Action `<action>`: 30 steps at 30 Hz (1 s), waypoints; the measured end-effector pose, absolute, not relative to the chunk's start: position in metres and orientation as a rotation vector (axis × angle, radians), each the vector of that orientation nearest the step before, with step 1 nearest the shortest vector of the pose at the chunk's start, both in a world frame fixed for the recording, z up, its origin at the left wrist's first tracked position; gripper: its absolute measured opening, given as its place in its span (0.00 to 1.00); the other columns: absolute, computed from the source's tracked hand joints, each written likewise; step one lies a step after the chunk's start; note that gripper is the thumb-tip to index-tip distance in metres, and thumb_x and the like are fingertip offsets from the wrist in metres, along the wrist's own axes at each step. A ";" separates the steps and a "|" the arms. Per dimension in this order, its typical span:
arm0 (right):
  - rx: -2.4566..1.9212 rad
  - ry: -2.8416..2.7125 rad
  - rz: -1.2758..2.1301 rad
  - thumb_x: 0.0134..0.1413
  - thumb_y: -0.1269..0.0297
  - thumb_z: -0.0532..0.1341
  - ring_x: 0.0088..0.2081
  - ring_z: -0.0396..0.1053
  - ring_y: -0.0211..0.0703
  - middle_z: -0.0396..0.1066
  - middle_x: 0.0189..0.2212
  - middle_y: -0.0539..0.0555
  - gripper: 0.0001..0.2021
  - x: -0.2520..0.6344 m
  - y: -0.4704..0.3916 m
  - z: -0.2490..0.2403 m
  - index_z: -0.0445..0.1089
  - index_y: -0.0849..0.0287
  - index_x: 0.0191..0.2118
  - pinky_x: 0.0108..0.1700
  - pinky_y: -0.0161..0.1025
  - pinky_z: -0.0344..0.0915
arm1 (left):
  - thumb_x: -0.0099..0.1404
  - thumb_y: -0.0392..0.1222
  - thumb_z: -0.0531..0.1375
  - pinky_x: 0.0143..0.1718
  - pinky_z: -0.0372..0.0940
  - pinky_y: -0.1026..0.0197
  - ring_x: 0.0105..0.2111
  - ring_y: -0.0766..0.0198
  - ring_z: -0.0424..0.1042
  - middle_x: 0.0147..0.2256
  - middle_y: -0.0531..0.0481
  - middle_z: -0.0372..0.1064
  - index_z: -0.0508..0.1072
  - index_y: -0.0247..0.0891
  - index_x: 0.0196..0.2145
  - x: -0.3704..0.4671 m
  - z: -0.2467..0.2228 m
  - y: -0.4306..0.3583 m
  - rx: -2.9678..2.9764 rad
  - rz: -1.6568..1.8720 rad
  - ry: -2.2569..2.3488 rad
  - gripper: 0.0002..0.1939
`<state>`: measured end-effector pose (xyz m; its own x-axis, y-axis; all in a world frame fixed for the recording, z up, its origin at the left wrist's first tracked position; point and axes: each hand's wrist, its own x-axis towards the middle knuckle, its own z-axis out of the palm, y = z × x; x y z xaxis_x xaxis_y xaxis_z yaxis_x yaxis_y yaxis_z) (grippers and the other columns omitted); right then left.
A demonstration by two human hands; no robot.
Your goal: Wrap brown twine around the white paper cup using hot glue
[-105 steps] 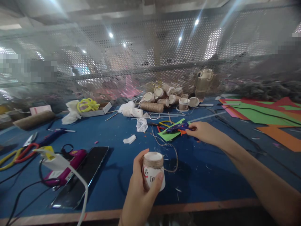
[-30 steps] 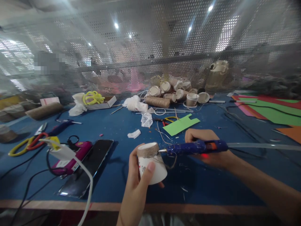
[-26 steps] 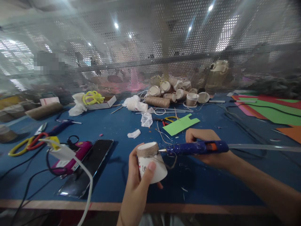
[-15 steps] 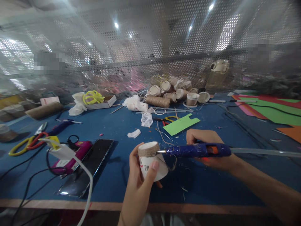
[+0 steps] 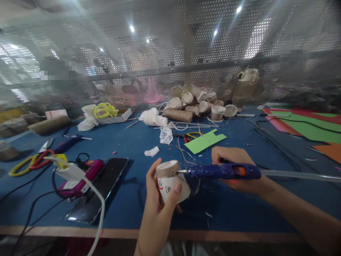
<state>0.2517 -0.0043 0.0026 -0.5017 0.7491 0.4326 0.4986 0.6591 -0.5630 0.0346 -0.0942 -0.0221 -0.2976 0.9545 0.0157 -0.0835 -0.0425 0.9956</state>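
Note:
Tilted in my left hand (image 5: 157,209) is a white paper cup (image 5: 173,188) with dark and red markings, its narrow end upward. Brown twine (image 5: 169,170) is wound round that upper end, and a loose strand hangs at the cup's right. My thumb presses on the side; the other fingers wrap behind and are partly hidden. My right hand (image 5: 239,160) grips a blue hot glue gun (image 5: 218,171) with a clear glue stick (image 5: 298,174) out of its back. The metal nozzle meets or nearly meets the twine's right edge.
Green cut paper (image 5: 206,141), white scraps (image 5: 151,152) and pliers (image 5: 195,135) lie beyond the hands. Left are a phone (image 5: 101,192), a magenta device with cables (image 5: 82,177) and scissors (image 5: 32,161). Twine-wrapped cups (image 5: 205,106) and a twine roll (image 5: 178,115) line the back by a perforated screen.
The cup has turned slightly in my left hand, its markings shifting and its top tipping a little. The glue gun stays almost in place at the twine.

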 end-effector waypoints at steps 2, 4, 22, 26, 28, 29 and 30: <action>-0.957 -2.210 0.474 0.45 0.67 0.62 0.21 0.58 0.36 0.63 0.20 0.46 0.12 0.252 -0.006 0.002 0.55 0.54 0.25 0.25 0.34 0.50 | 0.61 0.53 0.68 0.20 0.72 0.67 0.28 0.65 0.73 0.46 0.47 0.71 0.56 0.46 0.65 0.035 -0.022 -0.094 1.013 1.485 1.361 0.40; -0.959 -2.221 0.459 0.44 0.68 0.62 0.21 0.58 0.36 0.63 0.19 0.45 0.12 0.252 -0.006 0.002 0.55 0.54 0.25 0.25 0.34 0.50 | 0.60 0.53 0.68 0.22 0.74 0.65 0.32 0.60 0.76 0.48 0.45 0.70 0.56 0.46 0.65 0.035 -0.023 -0.094 1.010 1.488 1.364 0.40; -0.929 -2.246 0.355 0.43 0.70 0.61 0.19 0.57 0.34 0.61 0.18 0.44 0.12 0.249 -0.009 0.007 0.53 0.54 0.25 0.24 0.33 0.51 | 0.62 0.52 0.67 0.24 0.73 0.66 0.30 0.65 0.73 0.48 0.46 0.70 0.55 0.47 0.66 0.036 -0.023 -0.094 1.088 1.477 1.396 0.40; -0.909 -2.253 0.349 0.45 0.69 0.60 0.19 0.56 0.34 0.60 0.18 0.44 0.12 0.249 -0.010 0.007 0.53 0.54 0.25 0.23 0.33 0.51 | 0.62 0.51 0.68 0.23 0.73 0.66 0.29 0.65 0.73 0.48 0.46 0.70 0.55 0.47 0.65 0.036 -0.025 -0.094 1.081 1.493 1.395 0.39; -0.897 -2.252 0.336 0.45 0.69 0.60 0.19 0.56 0.34 0.60 0.18 0.44 0.12 0.249 -0.009 0.007 0.52 0.53 0.25 0.23 0.32 0.51 | 0.61 0.51 0.68 0.23 0.73 0.65 0.30 0.64 0.74 0.48 0.45 0.70 0.56 0.47 0.65 0.037 -0.024 -0.094 1.063 1.502 1.394 0.39; -0.893 -2.251 0.326 0.45 0.69 0.60 0.19 0.56 0.34 0.60 0.18 0.44 0.12 0.249 -0.009 0.007 0.52 0.53 0.25 0.23 0.32 0.51 | 0.61 0.51 0.68 0.23 0.73 0.65 0.30 0.64 0.74 0.48 0.45 0.70 0.56 0.47 0.65 0.037 -0.024 -0.094 1.057 1.503 1.390 0.39; -0.895 -2.251 0.318 0.45 0.69 0.60 0.19 0.56 0.34 0.60 0.18 0.44 0.12 0.249 -0.008 0.006 0.52 0.53 0.25 0.23 0.32 0.51 | 0.61 0.51 0.68 0.23 0.74 0.65 0.30 0.64 0.74 0.48 0.45 0.70 0.56 0.47 0.65 0.037 -0.023 -0.094 1.052 1.502 1.383 0.40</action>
<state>0.2489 -0.0083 0.0064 -0.5286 0.6799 0.5082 0.5122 0.7329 -0.4477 0.0366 -0.0940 -0.0234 -0.3150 0.9479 0.0485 -0.0298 -0.0610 0.9977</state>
